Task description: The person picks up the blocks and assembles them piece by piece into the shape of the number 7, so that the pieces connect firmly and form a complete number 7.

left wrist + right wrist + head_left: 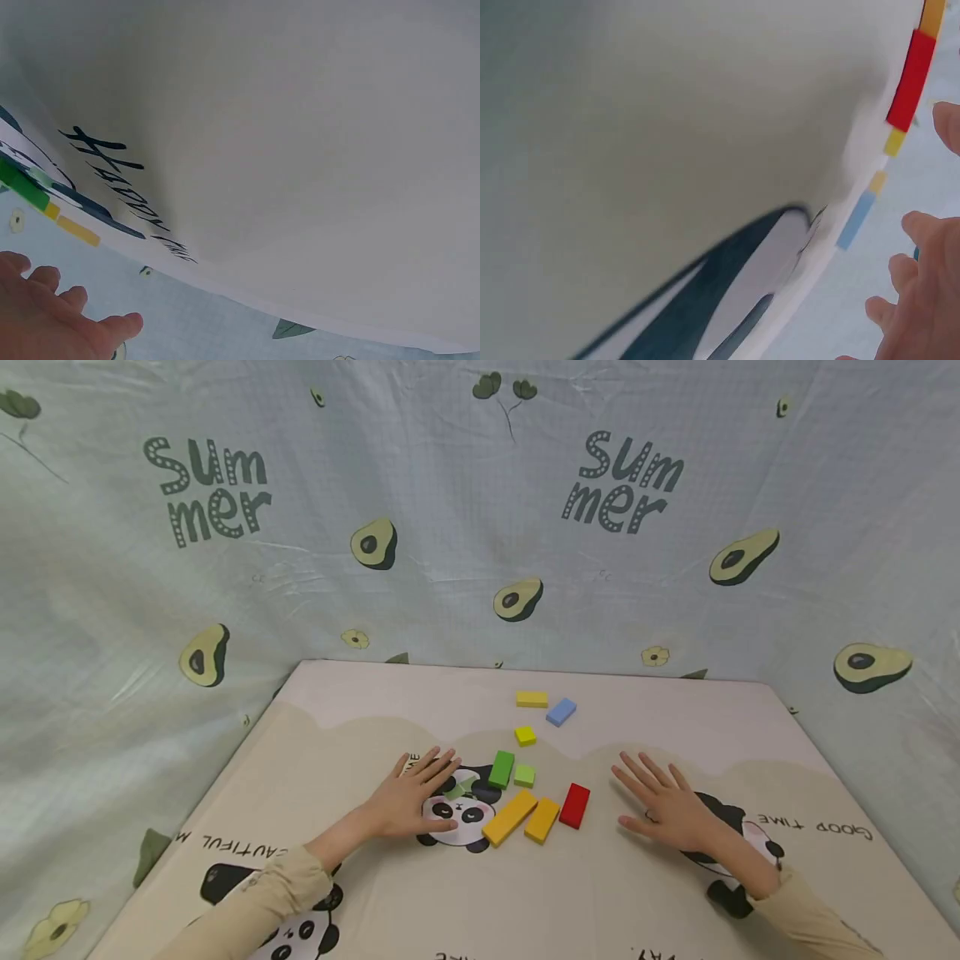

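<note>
Several coloured blocks lie between the two hands in the head view. A green block [502, 770] and a light green cube [525, 776] are nearest the middle. In front of them are a long orange-yellow block [510, 818], a shorter one [542, 821] and a red block [574, 806]. Farther back sit a small yellow cube [525, 736], a yellow block [532, 699] and a blue block [561, 712]. My left hand [416, 797], fingers spread, holds nothing left of the blocks. To their right, my right hand [671, 810] is likewise spread, apart from the red block.
A panda-print cloth [555, 902] covers the table. Behind the table and along its sides hangs a pale curtain [450, 468] with avocado prints. The table's back edge runs just beyond the yellow and blue blocks.
</note>
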Tool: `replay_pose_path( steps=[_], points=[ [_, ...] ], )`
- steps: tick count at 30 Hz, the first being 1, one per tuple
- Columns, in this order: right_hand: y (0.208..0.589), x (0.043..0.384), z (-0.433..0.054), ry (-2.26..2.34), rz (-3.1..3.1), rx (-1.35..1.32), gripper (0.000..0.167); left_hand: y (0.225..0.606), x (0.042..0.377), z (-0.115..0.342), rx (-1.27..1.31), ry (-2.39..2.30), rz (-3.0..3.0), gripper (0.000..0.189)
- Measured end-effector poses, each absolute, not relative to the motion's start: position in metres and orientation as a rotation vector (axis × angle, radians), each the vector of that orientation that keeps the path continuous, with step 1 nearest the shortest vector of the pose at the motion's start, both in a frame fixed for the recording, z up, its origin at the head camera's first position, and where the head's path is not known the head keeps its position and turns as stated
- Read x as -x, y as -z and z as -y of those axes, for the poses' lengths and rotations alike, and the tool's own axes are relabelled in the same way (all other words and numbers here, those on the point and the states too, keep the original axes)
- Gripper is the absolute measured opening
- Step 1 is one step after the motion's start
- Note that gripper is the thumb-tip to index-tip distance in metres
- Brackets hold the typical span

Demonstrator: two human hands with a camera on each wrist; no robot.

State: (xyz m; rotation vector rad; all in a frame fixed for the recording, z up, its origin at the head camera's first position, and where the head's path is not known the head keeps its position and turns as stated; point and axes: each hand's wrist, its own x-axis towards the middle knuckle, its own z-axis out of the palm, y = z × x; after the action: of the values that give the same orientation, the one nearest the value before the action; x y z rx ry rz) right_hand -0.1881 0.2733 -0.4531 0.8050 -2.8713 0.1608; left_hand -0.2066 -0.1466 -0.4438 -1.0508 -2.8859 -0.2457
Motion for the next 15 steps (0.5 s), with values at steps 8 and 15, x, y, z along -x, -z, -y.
replay_pose_path(
  steps=[8,15],
  points=[
    [0.449,0.183,-0.259,-0.179,2.908,-0.856,0.07,0.44,0.201,0.139,1.132,0.191,2.831,0.084],
    [0.45,0.179,-0.252,-0.166,2.916,-0.878,0.07,0.438,0.196,0.132,1.179,0.171,2.831,0.083]
  ],
)
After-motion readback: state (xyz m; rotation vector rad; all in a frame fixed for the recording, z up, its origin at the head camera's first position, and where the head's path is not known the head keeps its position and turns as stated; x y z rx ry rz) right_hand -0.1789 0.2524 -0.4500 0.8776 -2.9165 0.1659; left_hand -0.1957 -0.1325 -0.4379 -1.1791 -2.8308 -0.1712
